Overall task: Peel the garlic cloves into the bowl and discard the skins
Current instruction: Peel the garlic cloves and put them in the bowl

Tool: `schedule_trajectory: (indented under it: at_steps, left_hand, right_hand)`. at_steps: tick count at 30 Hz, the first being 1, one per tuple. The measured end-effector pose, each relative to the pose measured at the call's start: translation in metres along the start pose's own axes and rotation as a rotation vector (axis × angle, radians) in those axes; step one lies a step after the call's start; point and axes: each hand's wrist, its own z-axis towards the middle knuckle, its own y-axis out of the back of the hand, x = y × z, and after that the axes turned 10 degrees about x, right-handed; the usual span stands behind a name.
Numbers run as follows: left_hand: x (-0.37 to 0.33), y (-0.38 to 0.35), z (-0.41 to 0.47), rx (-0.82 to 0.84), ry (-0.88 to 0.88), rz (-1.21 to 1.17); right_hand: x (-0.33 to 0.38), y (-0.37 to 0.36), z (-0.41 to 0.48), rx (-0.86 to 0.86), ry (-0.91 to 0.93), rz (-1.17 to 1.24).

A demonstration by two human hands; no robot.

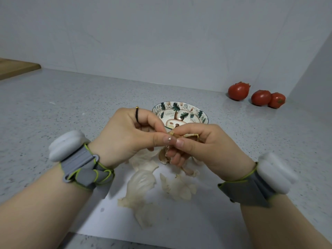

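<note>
My left hand (pixel 132 133) and my right hand (pixel 203 146) meet over the counter, and both pinch one garlic clove (pixel 175 135) between thumb and fingers. Brownish skin curls off the clove toward my right hand. Just behind the hands stands a patterned bowl (pixel 186 109) with green leaves painted inside; my hands hide its near part. Loose pale garlic skins (pixel 142 182) lie on the counter below my hands, and more garlic pieces (pixel 162 156) sit partly hidden under my fingers.
Three red tomatoes (pixel 239 91) lie at the back right near the wall corner. A wooden cutting board (pixel 16 68) juts in at the far left. The speckled grey counter (pixel 71 108) runs to a front edge low in the frame.
</note>
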Motion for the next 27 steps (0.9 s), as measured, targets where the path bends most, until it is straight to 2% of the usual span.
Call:
schedule_trajectory:
  at_steps: [6,11,15,19,24,27]
  left_hand:
    - [0.003,0.000,0.001,-0.030,-0.025,-0.012]
    - [0.005,-0.002,0.004,-0.135,-0.069,0.032]
    - [0.012,-0.001,0.004,-0.212,-0.181,0.152]
    - [0.017,-0.006,0.001,-0.178,-0.254,0.320]
    - [0.015,-0.003,0.002,-0.156,-0.238,0.365]
    - [0.014,-0.004,0.001,-0.096,-0.208,0.312]
  right_hand:
    - [-0.002,-0.002,0.001,-0.051,0.011,0.022]
    - [-0.006,-0.007,0.004,-0.115,0.008,0.163]
    - [-0.009,-0.009,0.007,-0.171,0.014,0.310]
    - [-0.007,-0.004,0.007,-0.233,0.033,0.426]
    - [-0.011,-0.003,0.007,-0.224,0.014,0.374]
    - [-0.011,-0.003,0.008,-0.224,0.010,0.398]
